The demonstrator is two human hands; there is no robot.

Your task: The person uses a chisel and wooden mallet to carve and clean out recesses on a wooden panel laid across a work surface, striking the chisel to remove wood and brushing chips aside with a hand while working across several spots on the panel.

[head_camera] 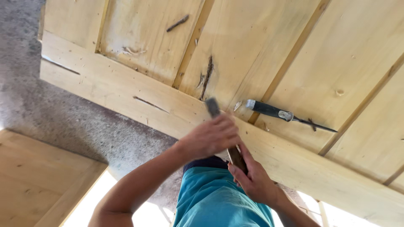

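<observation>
Wooden-handled hammer [225,134] clamped by both hands: left [210,136] near head, right [252,180] low.

A black-handled chisel with a thin dark blade [281,113] lies on the pale pine plank panel [353,54], well apart from its edge. Beside the panel runs speckled grey floor [54,109], and a second light wooden board [38,180] lies at the lower left.

Grey speckled carpet floor [63,109] under pale pine panel [235,46] of grooved boards with broad cross rail. Second wood panel [38,185] at lower left corner. Bright daylight glare along bottom edge.
</observation>
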